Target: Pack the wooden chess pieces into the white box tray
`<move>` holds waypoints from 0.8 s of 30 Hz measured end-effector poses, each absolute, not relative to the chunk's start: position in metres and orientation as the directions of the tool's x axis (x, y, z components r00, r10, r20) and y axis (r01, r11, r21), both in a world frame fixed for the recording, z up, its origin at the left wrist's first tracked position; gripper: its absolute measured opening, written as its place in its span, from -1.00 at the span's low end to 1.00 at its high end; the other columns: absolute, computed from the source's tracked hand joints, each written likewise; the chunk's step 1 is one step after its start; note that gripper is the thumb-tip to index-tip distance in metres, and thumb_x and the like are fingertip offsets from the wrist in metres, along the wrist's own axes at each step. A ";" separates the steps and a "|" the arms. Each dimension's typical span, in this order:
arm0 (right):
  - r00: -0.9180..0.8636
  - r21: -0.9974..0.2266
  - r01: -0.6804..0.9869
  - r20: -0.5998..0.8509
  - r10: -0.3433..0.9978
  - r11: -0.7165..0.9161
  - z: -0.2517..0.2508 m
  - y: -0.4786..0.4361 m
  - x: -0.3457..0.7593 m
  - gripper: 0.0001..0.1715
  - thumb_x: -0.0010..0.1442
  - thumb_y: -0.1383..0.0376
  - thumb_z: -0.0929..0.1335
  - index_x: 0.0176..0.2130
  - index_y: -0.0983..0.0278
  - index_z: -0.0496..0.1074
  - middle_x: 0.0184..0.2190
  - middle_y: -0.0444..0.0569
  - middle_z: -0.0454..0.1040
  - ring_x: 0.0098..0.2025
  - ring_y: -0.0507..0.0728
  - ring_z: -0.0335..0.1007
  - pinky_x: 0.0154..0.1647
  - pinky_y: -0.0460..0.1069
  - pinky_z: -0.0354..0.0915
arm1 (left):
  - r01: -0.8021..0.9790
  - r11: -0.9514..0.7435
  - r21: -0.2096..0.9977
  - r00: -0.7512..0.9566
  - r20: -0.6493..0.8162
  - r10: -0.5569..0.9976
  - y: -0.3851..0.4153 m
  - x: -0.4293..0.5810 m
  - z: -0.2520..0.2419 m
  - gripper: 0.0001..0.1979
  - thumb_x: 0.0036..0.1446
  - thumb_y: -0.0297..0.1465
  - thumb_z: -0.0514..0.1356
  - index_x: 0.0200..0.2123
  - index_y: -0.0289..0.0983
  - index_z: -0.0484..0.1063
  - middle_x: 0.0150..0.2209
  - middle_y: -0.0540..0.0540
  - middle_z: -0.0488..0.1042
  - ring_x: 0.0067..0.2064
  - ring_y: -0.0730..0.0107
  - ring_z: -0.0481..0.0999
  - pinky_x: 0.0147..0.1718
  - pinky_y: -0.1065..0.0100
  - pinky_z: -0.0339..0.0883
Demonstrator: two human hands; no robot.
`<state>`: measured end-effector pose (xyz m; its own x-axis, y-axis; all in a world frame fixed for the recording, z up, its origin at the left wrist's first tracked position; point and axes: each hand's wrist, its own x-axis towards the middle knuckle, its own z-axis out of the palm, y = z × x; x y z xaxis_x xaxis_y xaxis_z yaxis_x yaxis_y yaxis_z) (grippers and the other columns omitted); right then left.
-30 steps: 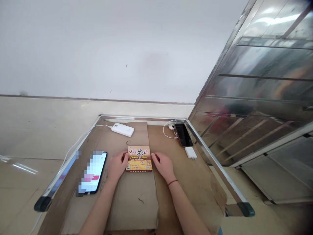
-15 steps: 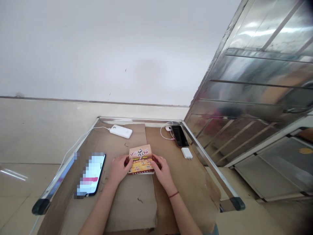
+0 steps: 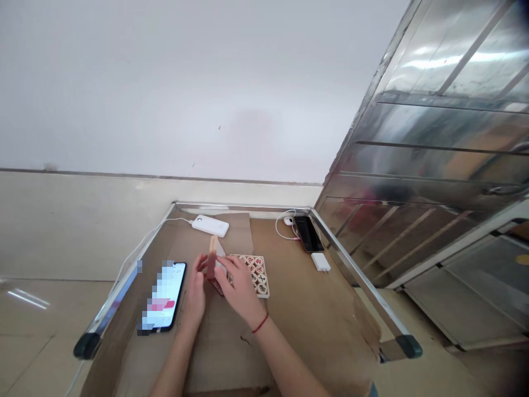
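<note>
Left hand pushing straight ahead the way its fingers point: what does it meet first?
Probably the white power bank, though depth is unclear. The left hand itself holds the box lid upright on edge.

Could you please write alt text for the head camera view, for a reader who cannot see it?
The left hand and right hand hold a box lid on edge beside an open tray of round game pieces on a cardboard-covered table. A lit phone lies to the left; a white power bank, a dark phone and a charger lie farther back.
</note>
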<state>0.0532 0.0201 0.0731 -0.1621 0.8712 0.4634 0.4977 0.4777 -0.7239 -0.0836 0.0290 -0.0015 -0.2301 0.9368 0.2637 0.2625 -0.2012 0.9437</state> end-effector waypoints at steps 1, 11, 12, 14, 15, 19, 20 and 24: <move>-0.172 -0.713 0.504 0.471 0.865 0.488 0.073 0.019 0.052 -0.67 0.30 0.20 0.24 -0.01 0.16 0.45 -0.14 0.00 0.46 -0.06 0.14 0.33 0.03 0.07 0.22 | 0.239 -0.213 0.947 -0.275 0.276 0.921 0.027 -0.087 -0.001 -0.48 0.31 -0.20 -0.23 0.28 -0.21 -0.06 0.22 -0.25 0.22 0.16 0.24 0.34 0.04 0.16 0.34; -0.275 -0.650 0.515 0.492 0.826 0.559 0.054 0.006 0.088 -0.46 0.26 0.42 0.16 0.18 0.08 0.27 0.18 -0.08 0.29 0.22 0.14 0.12 0.24 0.17 0.07 | 0.626 -0.447 0.639 0.003 0.571 0.821 0.001 -0.085 0.056 -0.57 0.20 -0.22 0.08 0.14 -0.11 0.24 0.31 -0.16 -0.04 0.29 0.08 0.10 0.17 0.04 0.18; -0.338 -0.622 0.515 0.485 0.807 0.590 0.057 0.006 0.086 -0.41 0.25 0.45 0.15 0.20 0.06 0.24 0.21 -0.11 0.26 0.24 0.14 0.09 0.25 0.18 0.06 | 0.640 -0.448 0.624 0.025 0.566 0.824 0.001 -0.082 0.059 -0.59 0.21 -0.22 0.07 0.12 -0.12 0.28 0.30 -0.16 -0.01 0.27 0.09 0.13 0.16 0.05 0.20; -0.425 -0.579 0.520 0.462 0.778 0.628 0.063 0.006 0.078 -0.35 0.21 0.49 0.15 0.21 0.04 0.23 0.22 -0.15 0.24 0.24 0.16 0.07 0.26 0.20 0.05 | 0.674 -0.417 0.610 0.018 0.550 0.835 0.003 -0.078 0.059 -0.64 0.23 -0.24 0.05 0.07 -0.15 0.34 0.24 -0.17 0.10 0.23 0.12 0.21 0.14 0.09 0.23; -0.446 -0.567 0.522 0.454 0.771 0.637 0.064 0.005 0.074 -0.35 0.19 0.50 0.16 0.20 0.04 0.25 0.22 -0.15 0.25 0.23 0.16 0.07 0.25 0.20 0.06 | 0.698 -0.385 0.604 -0.011 0.547 0.837 0.004 -0.078 0.057 -0.66 0.24 -0.25 0.04 0.04 -0.17 0.36 0.19 -0.18 0.17 0.19 0.14 0.26 0.13 0.10 0.24; -0.320 -0.620 0.522 0.495 0.808 0.586 0.050 0.001 0.079 -0.51 0.20 0.45 0.19 0.03 0.09 0.41 0.08 -0.06 0.39 0.16 0.16 0.18 0.20 0.18 0.13 | 0.802 -0.218 0.555 -0.148 0.540 0.829 0.008 -0.092 0.038 -0.68 0.25 -0.28 -0.01 -0.06 -0.25 0.42 0.06 -0.23 0.30 0.10 0.15 0.35 0.09 0.12 0.28; -0.219 -0.656 0.526 0.511 0.831 0.541 0.041 -0.001 0.086 -0.59 0.22 0.41 0.20 -0.03 0.12 0.44 0.02 -0.02 0.43 0.12 0.15 0.22 0.18 0.17 0.15 | 0.826 -0.187 0.531 -0.158 0.538 0.828 0.009 -0.097 0.033 -0.68 0.25 -0.30 -0.02 -0.06 -0.26 0.42 0.05 -0.24 0.31 0.08 0.15 0.36 0.07 0.12 0.30; 0.291 -0.785 0.585 0.437 0.851 0.203 0.001 -0.004 0.126 -0.67 0.22 0.25 0.20 -0.13 0.28 0.46 -0.12 0.14 0.46 -0.02 0.23 0.33 0.02 0.20 0.27 | 0.913 -0.180 0.367 -0.072 0.576 0.814 0.010 -0.108 0.017 -0.71 0.23 -0.35 -0.02 -0.13 -0.27 0.46 0.01 -0.26 0.37 0.09 0.09 0.36 0.09 0.07 0.27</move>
